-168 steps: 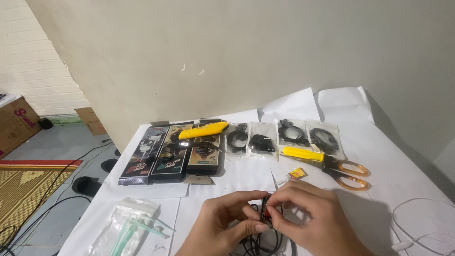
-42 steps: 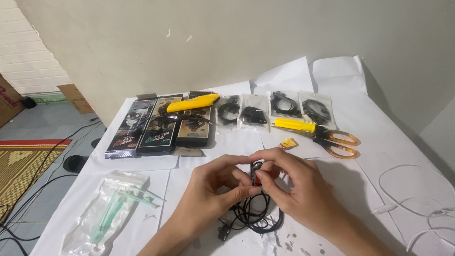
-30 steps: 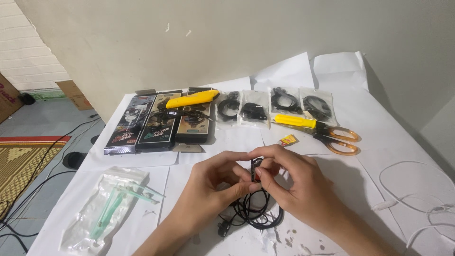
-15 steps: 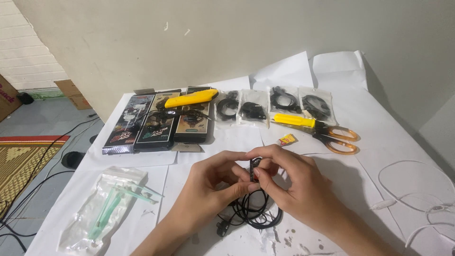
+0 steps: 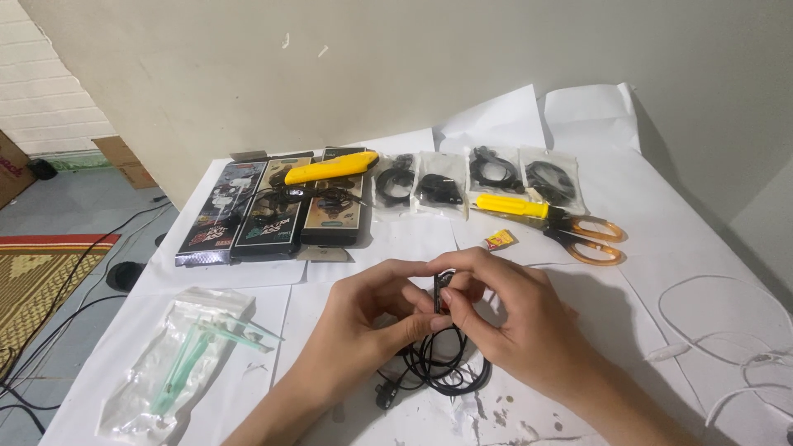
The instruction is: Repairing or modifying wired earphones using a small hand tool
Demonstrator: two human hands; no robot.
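My left hand and my right hand meet over the white paper-covered table, both pinching a small black part of a black earphone cable. The rest of that cable hangs down in a loose coil lying on the paper below my fingers, with a black plug end at the lower left of the coil. The fingertips hide most of the small part.
At the back lie three dark flat boxes, a yellow utility knife, several clear bags of black cables, a yellow cutter and orange-handled scissors. A clear bag of green-tipped swabs is left; white cable right.
My hands stay together on the cable; the fingers have shifted slightly on the small black part. The view has barely moved.
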